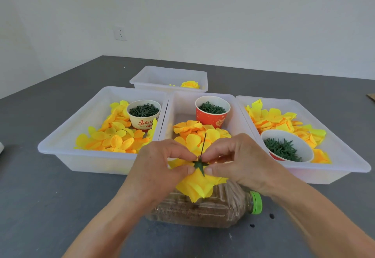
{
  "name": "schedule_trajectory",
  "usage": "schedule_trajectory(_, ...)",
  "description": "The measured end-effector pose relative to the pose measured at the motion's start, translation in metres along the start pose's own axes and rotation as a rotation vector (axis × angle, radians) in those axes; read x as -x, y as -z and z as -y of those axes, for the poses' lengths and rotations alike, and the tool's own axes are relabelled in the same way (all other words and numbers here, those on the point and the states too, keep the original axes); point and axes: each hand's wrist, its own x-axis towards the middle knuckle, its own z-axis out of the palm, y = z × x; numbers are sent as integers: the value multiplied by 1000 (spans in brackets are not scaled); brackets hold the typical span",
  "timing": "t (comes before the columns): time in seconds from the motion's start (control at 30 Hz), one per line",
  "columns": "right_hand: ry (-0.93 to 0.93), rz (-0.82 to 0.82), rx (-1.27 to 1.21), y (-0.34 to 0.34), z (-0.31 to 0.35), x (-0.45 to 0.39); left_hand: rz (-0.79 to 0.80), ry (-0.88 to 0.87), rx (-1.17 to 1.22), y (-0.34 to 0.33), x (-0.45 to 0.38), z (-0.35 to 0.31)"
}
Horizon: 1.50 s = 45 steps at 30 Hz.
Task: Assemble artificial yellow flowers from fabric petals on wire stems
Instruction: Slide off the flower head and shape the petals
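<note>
While the yellow flower (197, 186) is held upside down over a plastic bottle (203, 211) lying at six o'clock, its green calyx (199, 165) is pinched by the left hand (160, 164) and right hand (237, 160). A thin wire stem (203, 144) is seen rising toward twelve o'clock, before the middle tray (203, 99).

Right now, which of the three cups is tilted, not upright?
The white cup in the right tray: it leans toward the camera, showing green leaves inside. The cream cup and red cup stand upright.
</note>
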Motion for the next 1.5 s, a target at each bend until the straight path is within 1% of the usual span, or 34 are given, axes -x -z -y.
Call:
schedule_trajectory(0.13, 16, -22, -17, -3, 1, 1, 6, 2, -7, -1, 2, -5)
schedule_trajectory(0.3, 74, -94, 61, -9, -2, 0, -57, -60, -219, -7, 1, -10)
schedule_trajectory(0.5, 120, -116, 126, -11, -3, 1, -13, -61, -288, -4, 0, -17)
schedule_trajectory(0.67, 153, -130, 134, -13, -4, 2, -44, -88, -254, -7, 0, -11)
schedule_trajectory(0.83, 184, -167, 120, -16, -10, 2, -69, -100, -161, -11, 1, -4)
schedule_trajectory(1.0, 203, -177, 112, -17, -15, 3, -65, -135, -154, -12, 2, 0)
schedule_trajectory(1.27, 214, -169, 166, -18, -15, 3, -65, -183, -182, -14, 1, 2)
schedule_trajectory(1.37, 223, -181, 192, -19, -14, 4, -82, -170, -176, -14, 2, 3)
schedule_trajectory(1.5, 205, -183, 172, -17, -12, 6, -77, -70, -71, -12, 2, 2)
